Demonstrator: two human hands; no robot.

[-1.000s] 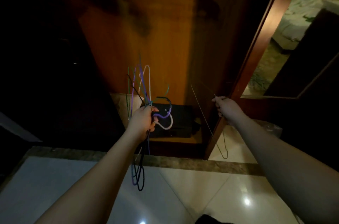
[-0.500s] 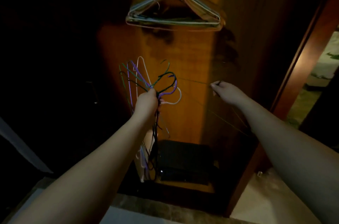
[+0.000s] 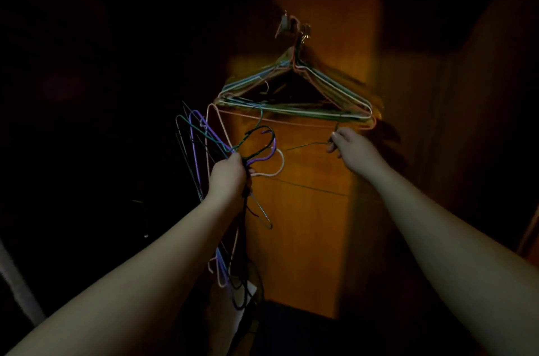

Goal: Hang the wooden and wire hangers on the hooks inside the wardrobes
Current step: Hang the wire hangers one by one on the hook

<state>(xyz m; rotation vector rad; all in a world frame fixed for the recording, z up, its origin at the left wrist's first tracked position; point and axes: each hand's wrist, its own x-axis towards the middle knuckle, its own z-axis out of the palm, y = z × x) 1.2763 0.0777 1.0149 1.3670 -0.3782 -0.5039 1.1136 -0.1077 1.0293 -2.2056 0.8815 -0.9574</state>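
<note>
Head view: the left hand (image 3: 229, 177) clutches a bundle of wire hangers (image 3: 210, 145) by their necks, kept in reserve below and left of the wardrobe hook (image 3: 291, 27). The right hand (image 3: 351, 148) pinches a single thin wire hanger (image 3: 306, 145) just under the hangers already hung (image 3: 294, 99), apparently readying it for that hook.

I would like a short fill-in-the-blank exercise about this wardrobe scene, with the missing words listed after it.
1. The left hand grips a bundle of coloured wire hangers by their ____.
2. The right hand pinches a single thin ____ hanger.
3. A stack of hung hangers hangs from a hook ____ both hands.

Missing words: hooks; wire; above
</note>
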